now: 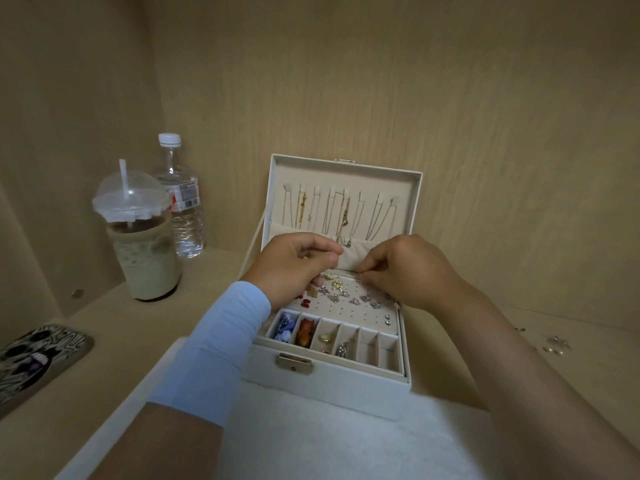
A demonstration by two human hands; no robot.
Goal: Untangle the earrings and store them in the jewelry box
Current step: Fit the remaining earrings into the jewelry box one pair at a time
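We are working both hands over the open jewelry box [332, 379].

We are holding our left hand [294, 263] and right hand [408, 268] just above the box's perforated panel [349, 317], where the earrings [337, 292] are lying in a cluster below and between them. Our left fingers are curling in, thumb meeting forefinger. Our right fingertips [363, 271] are pinching together at the panel's back edge, near the cluster. What either pinch is holding is too small to tell. Loose pieces [556, 344] are lying well right of the box.
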